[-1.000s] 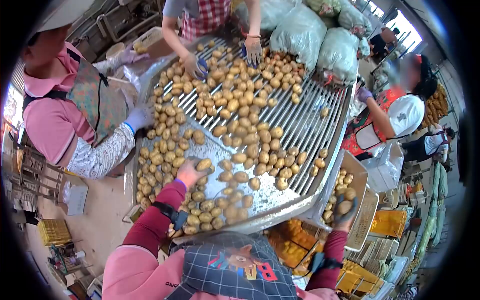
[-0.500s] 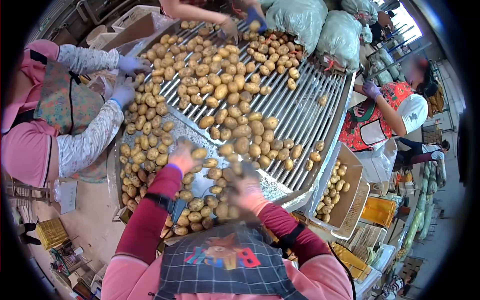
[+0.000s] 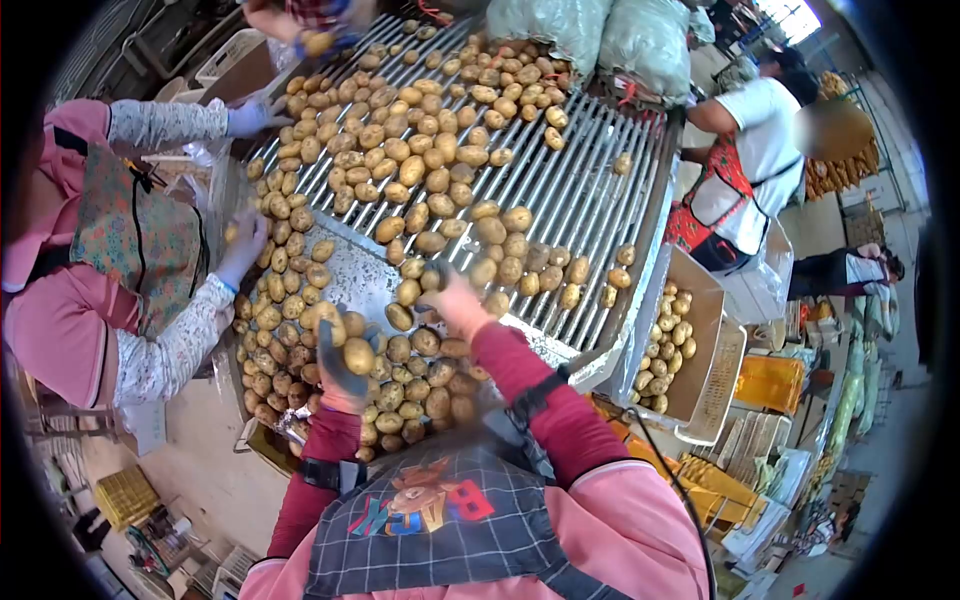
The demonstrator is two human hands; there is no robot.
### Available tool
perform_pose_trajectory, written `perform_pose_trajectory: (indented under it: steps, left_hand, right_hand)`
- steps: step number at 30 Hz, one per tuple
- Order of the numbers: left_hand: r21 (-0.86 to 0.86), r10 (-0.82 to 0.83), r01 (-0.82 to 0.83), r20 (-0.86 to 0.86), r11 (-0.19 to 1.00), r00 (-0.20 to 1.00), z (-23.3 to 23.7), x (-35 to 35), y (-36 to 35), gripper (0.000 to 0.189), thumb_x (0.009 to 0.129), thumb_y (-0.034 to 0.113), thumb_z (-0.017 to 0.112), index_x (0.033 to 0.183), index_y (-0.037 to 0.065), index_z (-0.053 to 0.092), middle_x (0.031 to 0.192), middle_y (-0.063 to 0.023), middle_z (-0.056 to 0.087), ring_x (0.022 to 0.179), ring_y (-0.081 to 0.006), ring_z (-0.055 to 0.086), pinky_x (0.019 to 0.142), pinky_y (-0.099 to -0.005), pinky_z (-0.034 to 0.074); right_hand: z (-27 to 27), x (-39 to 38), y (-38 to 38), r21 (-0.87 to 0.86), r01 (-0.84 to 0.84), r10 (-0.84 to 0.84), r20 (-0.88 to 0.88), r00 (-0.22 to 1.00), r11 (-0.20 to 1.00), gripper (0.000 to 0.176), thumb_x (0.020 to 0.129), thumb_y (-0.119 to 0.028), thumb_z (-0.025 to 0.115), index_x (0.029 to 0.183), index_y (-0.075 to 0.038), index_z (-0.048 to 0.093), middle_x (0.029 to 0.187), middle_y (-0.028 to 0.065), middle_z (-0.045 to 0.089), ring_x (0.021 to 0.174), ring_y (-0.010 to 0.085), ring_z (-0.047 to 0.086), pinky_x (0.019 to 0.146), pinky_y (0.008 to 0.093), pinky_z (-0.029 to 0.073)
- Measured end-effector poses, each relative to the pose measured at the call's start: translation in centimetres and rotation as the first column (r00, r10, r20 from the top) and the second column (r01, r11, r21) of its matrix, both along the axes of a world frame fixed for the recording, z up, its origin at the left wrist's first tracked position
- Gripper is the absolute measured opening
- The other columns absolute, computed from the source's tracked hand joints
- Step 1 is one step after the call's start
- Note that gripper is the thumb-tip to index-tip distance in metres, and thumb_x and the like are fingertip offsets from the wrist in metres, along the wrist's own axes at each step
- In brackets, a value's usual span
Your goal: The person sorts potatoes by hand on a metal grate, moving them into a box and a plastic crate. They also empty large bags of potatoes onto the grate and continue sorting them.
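Note:
My left hand [image 3: 342, 372], in a grey and pink glove, is closed round potatoes [image 3: 358, 356] above the lower sorting tray. My right hand [image 3: 456, 302] reaches forward to the lower edge of the metal rollers [image 3: 590, 215]; its fingertips are against potatoes [image 3: 409, 291] there, and whether it grips one is unclear. Many potatoes lie on the rollers and in the tray around both hands. A bare metal plate [image 3: 352, 268] shows between the rollers and the tray.
A co-worker in pink [image 3: 60, 330] stands at the left, gloved hands at the potatoes. Another's arms show at the top. A person in a white shirt [image 3: 760, 125] stands at the right. Full sacks [image 3: 645, 45] rest behind the rollers; a potato-filled crate [image 3: 705, 330] is at the right.
My left hand has moved left and down and now holds potatoes. My right hand has moved up and left toward the rollers. The person at the right has turned away.

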State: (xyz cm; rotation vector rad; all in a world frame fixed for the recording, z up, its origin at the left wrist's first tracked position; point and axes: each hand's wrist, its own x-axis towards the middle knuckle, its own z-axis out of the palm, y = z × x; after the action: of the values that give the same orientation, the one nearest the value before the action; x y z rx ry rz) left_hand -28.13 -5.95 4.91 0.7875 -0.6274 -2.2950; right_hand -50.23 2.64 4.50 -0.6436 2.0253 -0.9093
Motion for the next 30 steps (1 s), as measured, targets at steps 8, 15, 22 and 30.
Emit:
perform_pose_trajectory:
  steps: [8,15,22,30]
  left_hand:
    - [-0.138,-0.552,0.549,0.018,0.825,0.834,6.0,-11.7,14.0,0.038,0.098,0.043,0.058,0.117,0.009,0.058,0.114,-0.0102,0.062,0.101,-0.0262,0.063,0.092,-0.0378,0.052]
    - [-0.232,-0.945,0.943,0.169,0.239,0.281,8.2,-23.4,26.6,0.095,0.09,0.059,0.063,0.159,0.012,0.018,0.163,-0.0232,0.018,0.148,-0.0379,0.026,0.123,-0.048,0.02]
    - [-0.335,-0.006,0.623,0.884,-0.707,0.468,-1.3,-8.3,9.8,0.067,0.093,0.053,0.055,0.144,0.011,0.047,0.148,-0.0196,0.045,0.138,-0.0392,0.041,0.12,-0.0542,0.021]
    - [-0.498,0.381,0.854,0.769,-0.148,0.514,-2.5,10.5,3.3,0.058,0.081,0.03,0.071,0.135,0.014,0.059,0.147,-0.0191,0.045,0.136,-0.042,0.039,0.117,-0.0569,0.025]
  right_hand:
    - [2.3,5.1,16.1,-0.349,0.881,-0.243,0.869,0.432,0.319,0.039,0.1,-0.041,0.048,0.118,-0.008,0.058,0.112,0.0092,0.061,0.102,0.0232,0.063,0.094,0.0367,0.053]
    - [-0.8,-2.4,42.4,-0.392,0.914,-0.814,0.561,0.149,-0.103,0.04,0.096,-0.031,0.061,0.127,-0.006,0.056,0.122,0.0106,0.06,0.119,0.0245,0.056,0.105,0.0387,0.046]
    - [1.6,0.1,33.5,-0.464,0.85,-0.828,0.353,0.436,0.25,0.032,0.097,-0.018,0.057,0.124,0.001,0.058,0.112,0.0096,0.062,0.107,0.0218,0.061,0.095,0.0325,0.051]
    - [0.0,-14.9,3.8,-0.01,0.17,-0.135,-0.652,0.746,0.985,0.087,0.07,-0.044,0.081,0.139,0.0,0.051,0.139,0.0288,0.049,0.129,0.0424,0.05,0.11,0.0452,0.04]
